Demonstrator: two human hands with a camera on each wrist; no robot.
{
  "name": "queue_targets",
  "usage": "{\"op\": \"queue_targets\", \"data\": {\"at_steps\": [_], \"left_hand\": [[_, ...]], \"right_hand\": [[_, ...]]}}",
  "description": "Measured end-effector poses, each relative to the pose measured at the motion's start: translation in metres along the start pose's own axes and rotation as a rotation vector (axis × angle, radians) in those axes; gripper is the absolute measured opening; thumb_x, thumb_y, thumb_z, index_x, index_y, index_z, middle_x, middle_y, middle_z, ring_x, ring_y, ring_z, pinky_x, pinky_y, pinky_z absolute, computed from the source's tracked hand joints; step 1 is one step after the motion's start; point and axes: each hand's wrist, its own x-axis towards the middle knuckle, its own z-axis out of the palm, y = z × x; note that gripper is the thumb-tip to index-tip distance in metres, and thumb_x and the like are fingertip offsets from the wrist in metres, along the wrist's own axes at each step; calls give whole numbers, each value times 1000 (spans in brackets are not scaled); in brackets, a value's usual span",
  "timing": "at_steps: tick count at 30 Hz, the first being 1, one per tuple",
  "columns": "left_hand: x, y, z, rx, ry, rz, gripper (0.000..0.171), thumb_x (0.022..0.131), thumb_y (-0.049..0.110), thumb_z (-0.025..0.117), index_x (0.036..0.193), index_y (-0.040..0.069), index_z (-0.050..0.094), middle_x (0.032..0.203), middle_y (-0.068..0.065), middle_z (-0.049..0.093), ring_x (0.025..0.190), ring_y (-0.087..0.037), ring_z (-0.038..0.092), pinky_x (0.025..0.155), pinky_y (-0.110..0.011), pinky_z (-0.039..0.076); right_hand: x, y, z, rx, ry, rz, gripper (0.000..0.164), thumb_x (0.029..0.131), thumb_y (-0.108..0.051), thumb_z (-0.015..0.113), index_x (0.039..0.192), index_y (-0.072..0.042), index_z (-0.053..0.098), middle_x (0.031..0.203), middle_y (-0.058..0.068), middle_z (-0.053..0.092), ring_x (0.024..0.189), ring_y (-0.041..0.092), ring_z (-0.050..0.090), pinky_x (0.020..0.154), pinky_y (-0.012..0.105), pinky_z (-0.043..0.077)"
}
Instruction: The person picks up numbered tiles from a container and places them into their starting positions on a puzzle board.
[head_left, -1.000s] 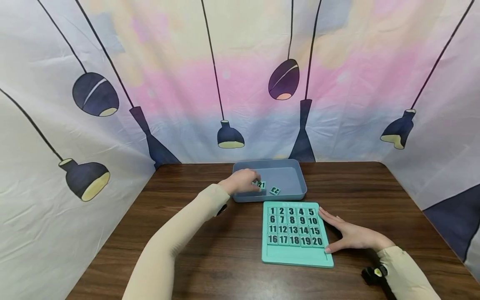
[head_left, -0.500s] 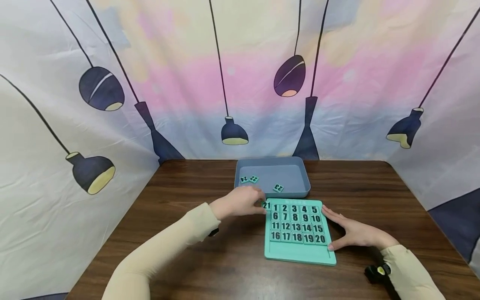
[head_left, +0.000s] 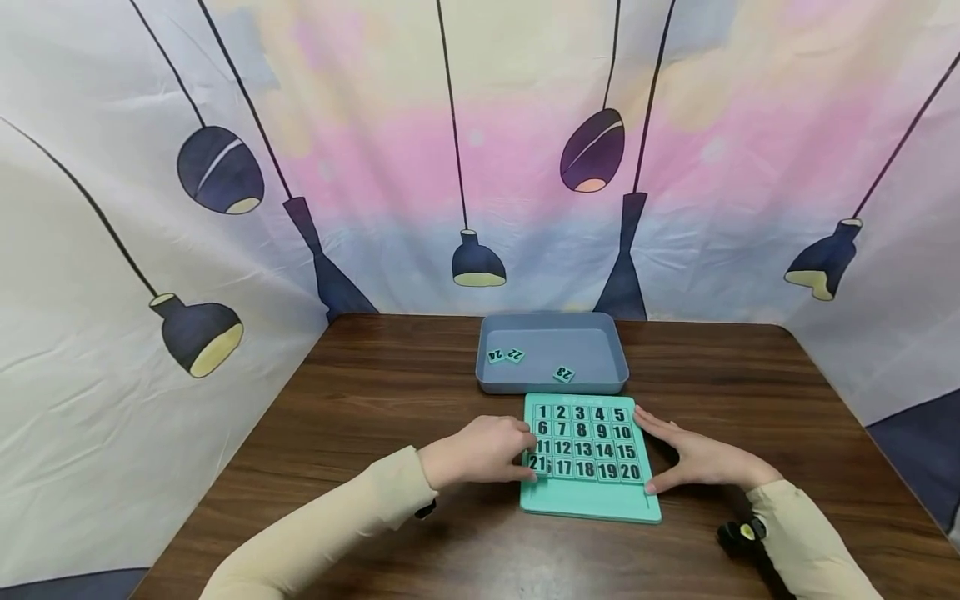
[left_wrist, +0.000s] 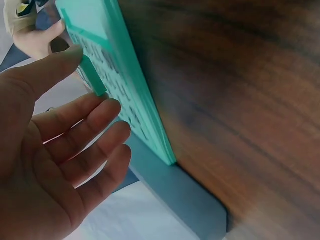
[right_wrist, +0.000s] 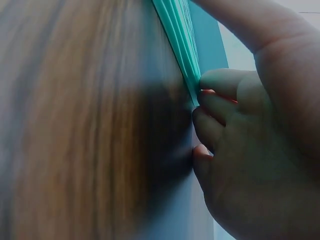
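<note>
My left hand (head_left: pixel 483 450) pinches a green tile (head_left: pixel 537 464) marked 21 between thumb and index finger. The tile overlaps the lower left of the number board in the head view. In the left wrist view the tile (left_wrist: pixel 93 76) is seen edge-on, raised off the board's face. The teal number board (head_left: pixel 588 500) lies on the table with rows of tiles 1 to 20 and a bare strip along its near side. My right hand (head_left: pixel 697 457) touches the board's right edge, thumb low and fingers spread toward the far corner. Fingertips meet the board's edge in the right wrist view.
A blue-grey tray (head_left: pixel 555 390) stands just behind the board. In it lie tile 24 (head_left: pixel 496 356), tile 22 (head_left: pixel 514 356) and tile 23 (head_left: pixel 564 374). Behind the wooden table (head_left: pixel 390 375) hangs a curtain (head_left: pixel 390 167) printed with lamps.
My left hand has taken tile 21 out of the tray and carried it toward me to the board's lower left. The right hand stays at the board's right edge.
</note>
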Motion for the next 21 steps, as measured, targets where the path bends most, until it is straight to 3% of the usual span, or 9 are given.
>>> {"op": "queue_targets", "data": {"at_steps": [7, 12, 21], "left_hand": [[-8, 7, 11, 23, -9, -18, 27, 89, 46, 77, 97, 20, 72, 85, 10, 61, 76, -6, 56, 62, -24, 48], [-11, 13, 16, 52, 36, -19, 27, 88, 45, 77, 92, 19, 70, 79, 10, 55, 72, -7, 52, 59, -24, 44], [-15, 23, 19, 138, 113, 13, 27, 90, 46, 75, 91, 19, 72, 77, 8, 55, 69, -9, 49, 55, -23, 39]], "right_hand": [[7, -2, 2, -35, 1, -9, 114, 81, -45, 83, 162, -6, 14, 167, 22, 2, 146, 58, 2, 110, 74, 18], [9, -2, 1, -28, -2, -8, 115, 80, -45, 84, 161, -3, 14, 167, 22, 2, 148, 52, 5, 110, 70, 24], [10, -3, 2, -25, 4, -5, 115, 80, -45, 85, 162, -5, 14, 167, 21, 3, 146, 57, 2, 111, 74, 15]]}}
